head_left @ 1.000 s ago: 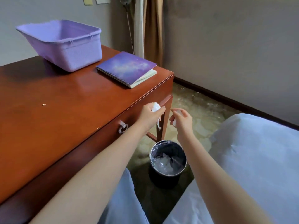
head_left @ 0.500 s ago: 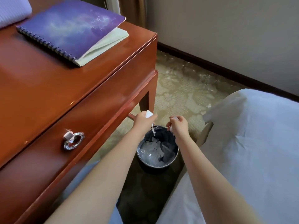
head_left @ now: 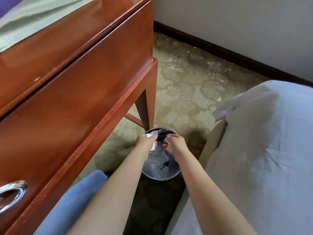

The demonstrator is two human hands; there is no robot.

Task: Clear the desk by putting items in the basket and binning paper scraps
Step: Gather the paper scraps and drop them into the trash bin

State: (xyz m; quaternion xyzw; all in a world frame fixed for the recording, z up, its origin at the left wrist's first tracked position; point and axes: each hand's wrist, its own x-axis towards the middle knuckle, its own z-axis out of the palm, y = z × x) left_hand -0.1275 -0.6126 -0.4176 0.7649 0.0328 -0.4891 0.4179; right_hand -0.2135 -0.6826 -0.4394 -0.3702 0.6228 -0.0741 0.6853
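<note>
Both my hands hang over the round metal bin (head_left: 174,176) on the floor by the desk leg. My left hand (head_left: 146,141) is closed on white paper scraps (head_left: 153,146) that stick out above and below its fingers. My right hand (head_left: 174,144) is closed on another small white scrap (head_left: 169,149), just above the bin's mouth. The bin has a dark liner and crumpled paper inside. The notebook (head_left: 25,16) shows only as a blurred purple and pale-green edge at the top left. The basket is out of view.
The wooden desk (head_left: 76,73) fills the left, with a metal ring drawer handle (head_left: 11,195) at the lower left. A bed with a white cover (head_left: 262,150) lies to the right. Patterned carpet (head_left: 183,85) with small white bits runs to the wall.
My head has tipped down and closer, so the basket has left the view. Both hands have gone down from desk-edge height to just over the bin's mouth, still holding the scraps.
</note>
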